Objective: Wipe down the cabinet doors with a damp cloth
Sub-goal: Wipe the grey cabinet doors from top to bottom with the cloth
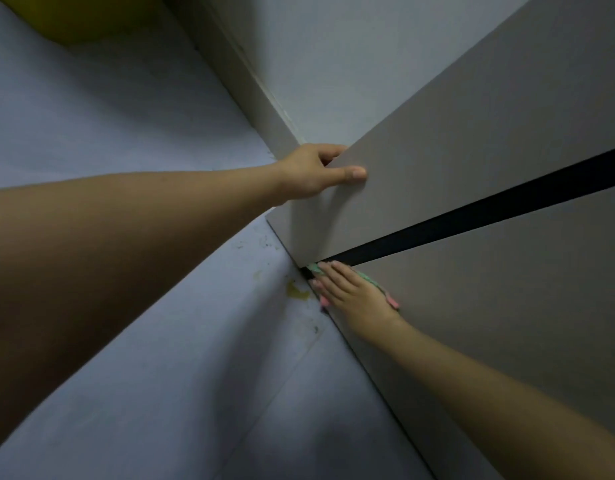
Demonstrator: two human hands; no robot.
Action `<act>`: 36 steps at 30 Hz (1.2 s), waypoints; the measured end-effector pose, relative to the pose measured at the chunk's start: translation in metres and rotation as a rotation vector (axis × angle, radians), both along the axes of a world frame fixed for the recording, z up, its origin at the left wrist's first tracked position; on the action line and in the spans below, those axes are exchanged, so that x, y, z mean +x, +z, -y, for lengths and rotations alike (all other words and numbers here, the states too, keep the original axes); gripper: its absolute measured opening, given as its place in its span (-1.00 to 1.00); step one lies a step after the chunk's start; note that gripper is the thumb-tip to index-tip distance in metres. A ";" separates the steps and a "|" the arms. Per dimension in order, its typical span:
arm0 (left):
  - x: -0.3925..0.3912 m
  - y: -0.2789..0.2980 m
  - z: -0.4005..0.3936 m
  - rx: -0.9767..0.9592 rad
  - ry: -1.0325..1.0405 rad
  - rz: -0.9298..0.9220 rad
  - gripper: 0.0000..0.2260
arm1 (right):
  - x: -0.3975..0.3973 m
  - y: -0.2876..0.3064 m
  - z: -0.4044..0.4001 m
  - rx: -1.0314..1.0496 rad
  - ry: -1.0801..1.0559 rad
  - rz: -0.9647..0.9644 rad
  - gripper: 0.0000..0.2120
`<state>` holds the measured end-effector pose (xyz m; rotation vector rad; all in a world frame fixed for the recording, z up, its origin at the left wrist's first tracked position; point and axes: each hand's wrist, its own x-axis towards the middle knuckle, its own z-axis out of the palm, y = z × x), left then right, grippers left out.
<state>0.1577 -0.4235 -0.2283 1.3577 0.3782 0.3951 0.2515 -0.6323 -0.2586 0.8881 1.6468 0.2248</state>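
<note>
Left hand point(314, 173) grips open cabinet door point(455, 161) edge, thumb on front. Right hand point(354, 296), fingers straight, presses cloth point(391, 299) flat against lower door point(507, 306).

You have two cabinet doors in view: one door point(472, 140) above the black gap point(472, 216) and a second door point(507, 306) below that gap. There is one gap, running between them. You have two hands in view: your left hand point(313, 171) above the gap, at the edge of the upper door, and your right hand point(354, 296) just below the gap's near end. One cloth point(372, 280) shows under the right hand. On the floor point(160, 375), left of the gap's end, you can count one yellowish stain point(295, 291).
</note>
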 end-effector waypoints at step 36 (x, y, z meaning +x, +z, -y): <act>-0.004 0.009 -0.003 0.032 -0.105 -0.122 -0.63 | 0.014 0.077 0.032 0.672 0.035 -0.080 -0.37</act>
